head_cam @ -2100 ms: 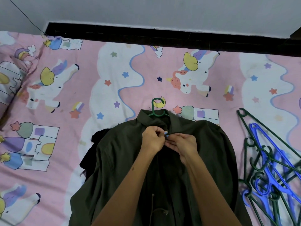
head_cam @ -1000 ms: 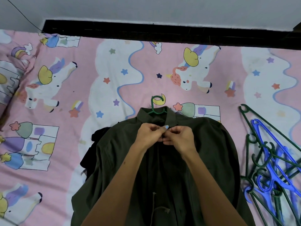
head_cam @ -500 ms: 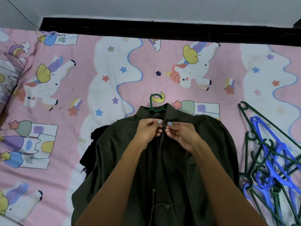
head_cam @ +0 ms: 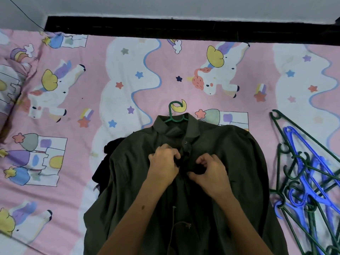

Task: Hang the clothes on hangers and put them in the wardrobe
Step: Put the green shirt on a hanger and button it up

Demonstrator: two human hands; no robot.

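A dark olive shirt (head_cam: 239,162) lies front-up on the bed, on a green hanger (head_cam: 173,112) whose hook sticks out past the collar. The top button below the collar is fastened. My left hand (head_cam: 164,166) pinches the left edge of the shirt's front opening, fingers curled. My right hand (head_cam: 209,172) grips the right edge just beside it, thumb and fingers curled into the cloth. Both hands sit a little below the fastened button.
A pink unicorn bedsheet (head_cam: 128,80) covers the bed. A tangled pile of green and blue hangers (head_cam: 309,183) lies at the right. A black garment (head_cam: 103,168) peeks out from under the shirt's left side. A dark bed frame (head_cam: 184,28) runs along the wall.
Both hands have moved down from the collar button to a lower spot on the shirt's front opening and have spread slightly apart. The top button now shows fastened.
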